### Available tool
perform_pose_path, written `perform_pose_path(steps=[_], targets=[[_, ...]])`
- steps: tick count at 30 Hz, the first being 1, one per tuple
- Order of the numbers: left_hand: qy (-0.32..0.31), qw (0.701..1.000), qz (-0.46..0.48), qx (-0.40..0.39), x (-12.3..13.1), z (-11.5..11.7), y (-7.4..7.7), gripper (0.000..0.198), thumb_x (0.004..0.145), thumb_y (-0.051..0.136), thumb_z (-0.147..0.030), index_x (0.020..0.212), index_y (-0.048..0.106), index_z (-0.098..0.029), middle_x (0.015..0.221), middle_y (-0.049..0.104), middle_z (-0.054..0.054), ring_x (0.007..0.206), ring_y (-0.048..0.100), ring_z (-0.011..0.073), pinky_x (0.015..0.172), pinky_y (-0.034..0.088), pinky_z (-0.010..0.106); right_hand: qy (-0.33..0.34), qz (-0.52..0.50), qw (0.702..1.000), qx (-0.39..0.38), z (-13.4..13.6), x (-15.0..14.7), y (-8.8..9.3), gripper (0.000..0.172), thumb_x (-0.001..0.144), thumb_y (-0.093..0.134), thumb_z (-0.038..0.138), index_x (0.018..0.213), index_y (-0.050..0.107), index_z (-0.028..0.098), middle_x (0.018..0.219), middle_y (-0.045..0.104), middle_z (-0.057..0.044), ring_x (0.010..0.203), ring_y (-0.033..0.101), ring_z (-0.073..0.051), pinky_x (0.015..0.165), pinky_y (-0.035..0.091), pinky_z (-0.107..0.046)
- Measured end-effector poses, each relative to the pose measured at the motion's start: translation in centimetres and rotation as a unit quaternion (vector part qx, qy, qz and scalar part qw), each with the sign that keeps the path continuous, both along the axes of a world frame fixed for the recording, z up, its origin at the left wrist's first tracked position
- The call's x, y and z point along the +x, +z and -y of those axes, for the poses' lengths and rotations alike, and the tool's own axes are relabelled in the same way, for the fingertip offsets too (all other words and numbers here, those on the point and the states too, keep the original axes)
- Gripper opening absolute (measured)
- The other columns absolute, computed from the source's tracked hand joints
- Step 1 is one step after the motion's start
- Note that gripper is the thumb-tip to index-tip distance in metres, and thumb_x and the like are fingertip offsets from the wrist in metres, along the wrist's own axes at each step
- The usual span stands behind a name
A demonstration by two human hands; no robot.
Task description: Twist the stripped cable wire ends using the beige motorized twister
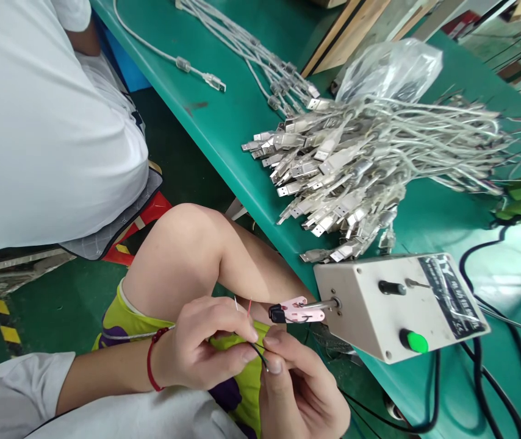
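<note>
My left hand (208, 341), with a red string bracelet at the wrist, is closed in a pinch over my lap. It grips the wire end of a thin grey cable (127, 336), which runs back behind the wrist. Fine white and red wire ends stick up past the knuckles. A black wire (259, 355) spans from my left fingertips to my right hand (299, 384), whose thumb and forefinger pinch it near its tip. Just above the right fingers, a pink clip (304, 310) with a black piece sits on the metal shaft of a white box (391, 308).
A big heap of USB cables (334, 164) covers the green table (224, 143) beyond the box. More cables (260, 55) lie farther back, near a clear plastic bag (393, 70). Black cords (477, 378) run at the right. A co-worker in white (50, 122) sits at the left.
</note>
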State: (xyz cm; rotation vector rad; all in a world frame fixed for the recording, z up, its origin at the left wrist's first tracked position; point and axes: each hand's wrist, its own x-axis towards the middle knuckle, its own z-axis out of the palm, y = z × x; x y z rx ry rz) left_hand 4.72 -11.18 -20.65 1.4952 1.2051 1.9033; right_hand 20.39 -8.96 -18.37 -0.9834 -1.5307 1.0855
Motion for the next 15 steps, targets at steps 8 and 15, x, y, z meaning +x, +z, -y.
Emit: perform_pose_path(steps=[8, 15], targets=[[0.021, 0.999, 0.024, -0.005, 0.2, -0.3, -0.1, 0.004, 0.113, 0.072, -0.021, 0.110, 0.070, -0.021, 0.079, 0.073, 0.001, 0.054, 0.055, 0.0099, 0.052, 0.050, 0.019, -0.008, -0.131, 0.984, -0.117, -2.4, -1.2, -0.1, 0.047, 0.112, 0.073, 0.052, 0.080, 0.083, 0.020, 0.065, 0.069, -0.002, 0.052, 0.057, -0.014, 0.049, 0.045, -0.026], [0.053, 0.998, 0.019, -0.020, 0.5, -0.6, -0.5, 0.014, 0.103, 0.073, -0.008, 0.108, 0.070, -0.021, 0.080, 0.072, 0.000, 0.051, 0.048, 0.0075, 0.048, 0.043, 0.018, 0.009, -0.226, 0.926, -0.302, -3.6, -1.3, -1.0, 0.046, 0.101, 0.084, 0.065, 0.120, 0.088, 0.024, 0.069, 0.062, 0.001, 0.060, 0.055, -0.016, 0.059, 0.048, -0.028]])
